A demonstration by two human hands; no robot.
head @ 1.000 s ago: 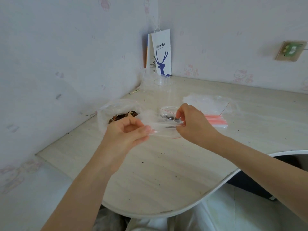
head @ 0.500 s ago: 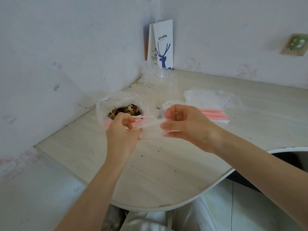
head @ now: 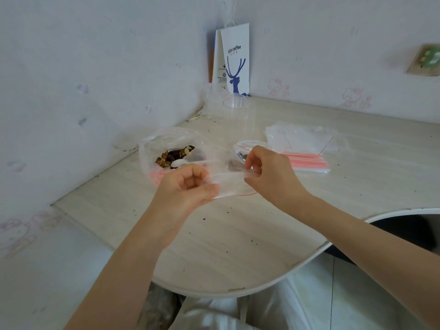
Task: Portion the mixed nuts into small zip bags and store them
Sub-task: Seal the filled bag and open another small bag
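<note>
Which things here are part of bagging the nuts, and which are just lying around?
Part of the job: small zip bag pinched by left hand and right hand; big bag of nuts; spoon in it; stack of empty zip bags.
Lying about: paper coffee bag; clear cup; wall socket.

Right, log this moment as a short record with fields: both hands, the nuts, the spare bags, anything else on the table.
left hand: pinches one edge of the small zip bag
right hand: pinches the opposite edge
small zip bag: clear, held above the table
mixed nuts: in the large open bag, with a white spoon
spare zip bags: stacked to the right of the hands
back corner: clear cup, paper coffee bag
</note>
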